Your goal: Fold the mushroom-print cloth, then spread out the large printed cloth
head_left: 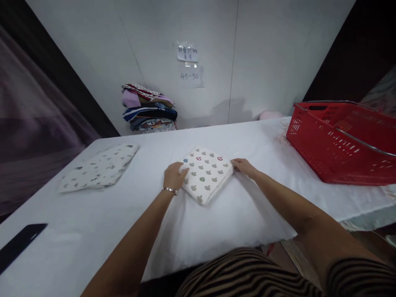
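Observation:
A folded white cloth (206,173) printed with grey, red, blue and green mushroom shapes lies on the white-covered table, turned like a diamond towards me. My left hand (175,176), with a bracelet at the wrist, grips its left corner, thumb on top. At the opposite corner my right hand (244,166) pinches the layered edge between thumb and fingers. Several fold layers show along the cloth's near right side. Another white cloth (100,168) with small dark prints lies flat to the left, apart from my hands.
A red plastic basket (343,144) with metal handles stands at the right. Folded fabrics (150,108) are piled against the wall at the back left. A dark flat object (21,243) lies near the left edge. Paper notes (191,76) hang on the wall.

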Demonstrator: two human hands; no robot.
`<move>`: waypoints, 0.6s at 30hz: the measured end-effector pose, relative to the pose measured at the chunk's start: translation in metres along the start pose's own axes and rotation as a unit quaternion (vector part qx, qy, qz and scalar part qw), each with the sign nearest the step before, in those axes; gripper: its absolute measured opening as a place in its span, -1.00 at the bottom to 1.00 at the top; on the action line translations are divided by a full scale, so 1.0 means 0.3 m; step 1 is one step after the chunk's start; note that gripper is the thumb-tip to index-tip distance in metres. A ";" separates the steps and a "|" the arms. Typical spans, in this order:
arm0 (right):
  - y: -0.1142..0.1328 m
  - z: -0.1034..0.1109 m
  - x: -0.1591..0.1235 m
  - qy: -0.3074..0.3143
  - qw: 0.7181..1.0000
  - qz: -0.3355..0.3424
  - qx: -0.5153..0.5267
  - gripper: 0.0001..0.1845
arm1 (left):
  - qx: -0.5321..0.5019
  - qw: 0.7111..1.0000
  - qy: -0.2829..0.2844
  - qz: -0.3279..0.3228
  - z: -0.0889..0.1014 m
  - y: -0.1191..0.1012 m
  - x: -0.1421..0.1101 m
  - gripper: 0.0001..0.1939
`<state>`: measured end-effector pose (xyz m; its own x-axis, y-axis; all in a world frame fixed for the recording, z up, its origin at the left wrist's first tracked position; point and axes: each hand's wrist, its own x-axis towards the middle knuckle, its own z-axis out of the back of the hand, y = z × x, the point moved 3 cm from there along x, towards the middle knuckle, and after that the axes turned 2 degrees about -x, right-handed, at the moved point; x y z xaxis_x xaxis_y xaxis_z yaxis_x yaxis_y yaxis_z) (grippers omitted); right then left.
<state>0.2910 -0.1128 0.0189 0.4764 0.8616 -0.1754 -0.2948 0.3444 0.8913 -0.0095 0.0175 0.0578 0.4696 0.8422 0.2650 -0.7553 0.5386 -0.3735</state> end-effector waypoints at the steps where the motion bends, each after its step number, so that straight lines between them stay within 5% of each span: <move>1: -0.007 0.012 -0.017 -0.013 1.000 -0.007 -0.001 -0.68 | -0.010 0.999 0.007 -0.040 -0.005 -0.047 -0.045 -0.66; 8: -0.005 0.020 -0.083 -0.037 0.998 -0.041 0.001 -0.67 | -0.019 0.978 0.058 -0.200 -0.077 -0.254 -0.310 -0.56; 18: 0.031 -0.024 -0.034 -0.010 0.994 -0.102 0.029 -0.77 | 0.011 0.969 0.003 -0.248 -0.107 -0.250 -0.382 -0.56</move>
<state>0.2775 -0.1158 0.0261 0.5383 0.7677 -0.3475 -0.1413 0.4888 0.8609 0.0079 -0.1186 0.0270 0.7806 0.4793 0.4012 -0.4445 0.8769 -0.1828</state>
